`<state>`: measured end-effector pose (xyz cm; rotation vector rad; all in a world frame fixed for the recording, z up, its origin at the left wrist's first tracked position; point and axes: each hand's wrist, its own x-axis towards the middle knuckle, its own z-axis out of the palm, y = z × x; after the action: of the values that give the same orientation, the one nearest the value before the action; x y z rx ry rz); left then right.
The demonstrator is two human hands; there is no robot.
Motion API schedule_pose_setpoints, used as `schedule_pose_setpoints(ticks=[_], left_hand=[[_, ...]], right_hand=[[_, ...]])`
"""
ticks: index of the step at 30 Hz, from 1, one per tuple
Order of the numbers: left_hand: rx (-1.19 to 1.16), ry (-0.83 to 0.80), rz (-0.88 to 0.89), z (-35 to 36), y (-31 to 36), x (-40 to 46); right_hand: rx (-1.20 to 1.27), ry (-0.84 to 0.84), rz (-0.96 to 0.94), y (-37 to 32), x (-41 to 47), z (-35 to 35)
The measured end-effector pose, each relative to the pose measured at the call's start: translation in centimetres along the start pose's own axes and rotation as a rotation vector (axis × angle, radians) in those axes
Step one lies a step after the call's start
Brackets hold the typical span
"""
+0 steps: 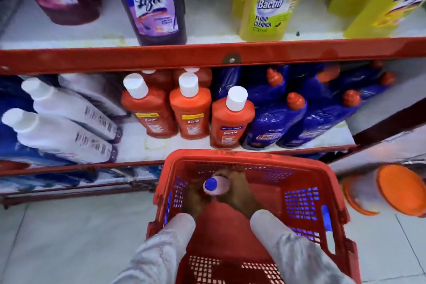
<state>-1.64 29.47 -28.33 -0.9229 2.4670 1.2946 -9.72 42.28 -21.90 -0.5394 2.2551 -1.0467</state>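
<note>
A red plastic shopping basket [251, 161] sits low in front of me, close to the shelf. Both my arms, in pale grey sleeves, reach down into it. Between my hands stands a small pale bottle with a blue cap [211, 184]. My right hand [239, 193] curls round the bottle from the far and right side. My left hand [196, 199] lies against the bottle's left side; it is blurred and its fingers cannot be made out. A red flap inside the basket hides both wrists.
The shelf behind the basket carries orange Bactin bottles [230, 122], blue bottles [276, 120] and white bottles [64, 136] lying on their sides. Above stand a purple Lizol bottle [152, 7] and a yellow Bactin bottle [267, 2]. An orange-lidded container [398, 189] juts in at right. Pale floor tiles lie at left.
</note>
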Motion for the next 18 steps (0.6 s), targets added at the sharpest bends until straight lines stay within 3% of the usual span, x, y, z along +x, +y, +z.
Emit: schedule_pose_setpoints(ticks=[4,7,10,12,15,18], left_hand=[[-0.187,0.1,-0.096,0.5,0.6,-0.4],[-0.017,0.034,-0.065,-1.3,2.2,-0.8],[0.17,-0.144,-0.058,-4.7,4.7,-2.5],[0.329,-0.162,0.028,-7.4,6.0,-4.1],[0.421,-0.041,0.198,-12.0,8.7,-6.5],[0.524,0.243,0.429,-17.7,12.6,-8.5]], right_hand=[[0.013,0.005,-0.003,0.3,0.7,0.2],[-0.075,-0.054,0.0,0.1,1.0,-0.1],[-0.16,-0.095,-0.013,-0.9,0.5,-0.9],[-0.24,-0.098,-0.038,-2.6,-0.2,-2.3],[-0.267,-0.017,-0.107,-6.9,-1.4,-5.0],[-0.253,0.123,-0.161,-13.0,-2.7,-7.6]])
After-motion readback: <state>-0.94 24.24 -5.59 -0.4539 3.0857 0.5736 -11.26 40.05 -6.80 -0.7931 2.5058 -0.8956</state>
